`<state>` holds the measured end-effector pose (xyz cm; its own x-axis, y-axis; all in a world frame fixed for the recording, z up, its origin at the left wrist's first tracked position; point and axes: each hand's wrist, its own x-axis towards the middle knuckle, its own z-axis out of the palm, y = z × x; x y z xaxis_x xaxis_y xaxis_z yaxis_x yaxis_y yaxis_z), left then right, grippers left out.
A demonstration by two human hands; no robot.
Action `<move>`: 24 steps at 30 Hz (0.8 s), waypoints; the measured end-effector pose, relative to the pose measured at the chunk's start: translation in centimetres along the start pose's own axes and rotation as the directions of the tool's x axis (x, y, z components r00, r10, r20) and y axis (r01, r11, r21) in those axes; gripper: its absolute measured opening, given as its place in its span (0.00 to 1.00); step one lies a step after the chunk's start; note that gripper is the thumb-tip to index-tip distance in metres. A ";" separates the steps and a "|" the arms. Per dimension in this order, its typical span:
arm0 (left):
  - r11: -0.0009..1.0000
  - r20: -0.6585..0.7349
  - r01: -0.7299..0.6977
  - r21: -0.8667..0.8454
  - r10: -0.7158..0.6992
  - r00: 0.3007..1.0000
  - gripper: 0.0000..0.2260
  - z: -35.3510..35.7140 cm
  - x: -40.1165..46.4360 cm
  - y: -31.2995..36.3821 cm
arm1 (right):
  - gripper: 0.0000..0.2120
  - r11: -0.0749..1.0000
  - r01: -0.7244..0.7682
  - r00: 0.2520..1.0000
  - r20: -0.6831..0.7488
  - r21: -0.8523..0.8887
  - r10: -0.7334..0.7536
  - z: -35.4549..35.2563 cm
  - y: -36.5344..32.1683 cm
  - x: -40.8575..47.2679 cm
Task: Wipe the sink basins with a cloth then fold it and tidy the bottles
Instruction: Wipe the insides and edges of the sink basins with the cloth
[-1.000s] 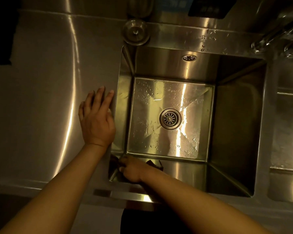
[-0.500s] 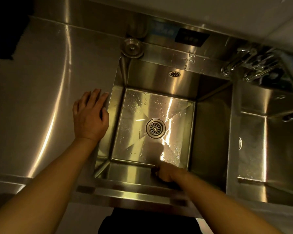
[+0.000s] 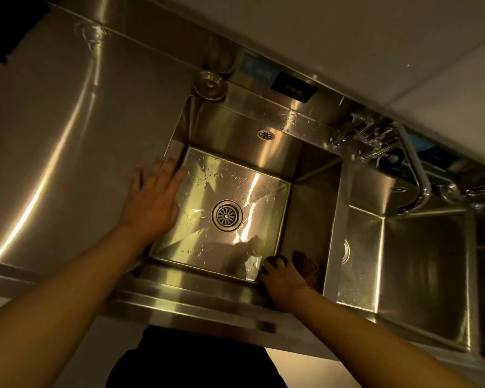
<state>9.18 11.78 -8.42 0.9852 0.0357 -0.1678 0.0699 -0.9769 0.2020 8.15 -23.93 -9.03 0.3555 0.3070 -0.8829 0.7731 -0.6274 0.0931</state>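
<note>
Steel desk (image 3: 67, 152) with sink basin (image 3: 263, 152), wet floor, drain (image 3: 226, 214) central. Left hand (image 3: 151, 203) flat, fingers straight, resting on rim at 9 o'clock. Right hand (image 3: 280, 278) curled, gripping dark cloth (image 3: 305, 266) against basin corner at 5 o'clock.

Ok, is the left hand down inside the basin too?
No, the left hand rests flat on the left rim of the sink basin, while only the right hand is down inside, gripping the cloth.

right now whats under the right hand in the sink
A dark cloth sits under the right hand, pressed into the near right corner of the left basin. Only its edge shows past the fingers; the rest is covered.
</note>
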 end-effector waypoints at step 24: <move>0.981 -0.183 0.193 0.034 -0.184 0.966 0.43 2.3 0.8 -1.3 | 0.30 0.845 -0.307 0.947 -0.053 -0.437 0.317 -7.3 19.2 15.2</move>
<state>9.51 12.60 -11.06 0.9672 0.2530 -0.0227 0.2537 -0.9581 0.1331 32.24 -26.13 -17.34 0.6094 0.1299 -0.7821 0.7738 -0.3122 0.5511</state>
